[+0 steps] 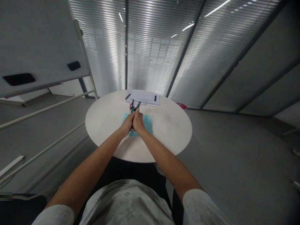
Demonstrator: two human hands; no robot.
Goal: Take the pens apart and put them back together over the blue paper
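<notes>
Several pens (132, 107) form a bundle between my two hands, their upper ends sticking out beyond my fingers. My left hand (127, 123) is closed around the bundle from the left. From the right, my right hand (138, 121) wraps round the same pens, and a dark pen (138, 105) leans out at its top. The hands touch each other. Beneath them a light blue sheet (148, 124) lies on the round white table (171, 125); the hands hide part of it.
White papers (142, 96) lie at the table's far edge with a dark marker (127, 96) on them. A whiteboard frame (89, 68) stands at the left. Something pink (182, 106) shows beyond the table's right rear edge.
</notes>
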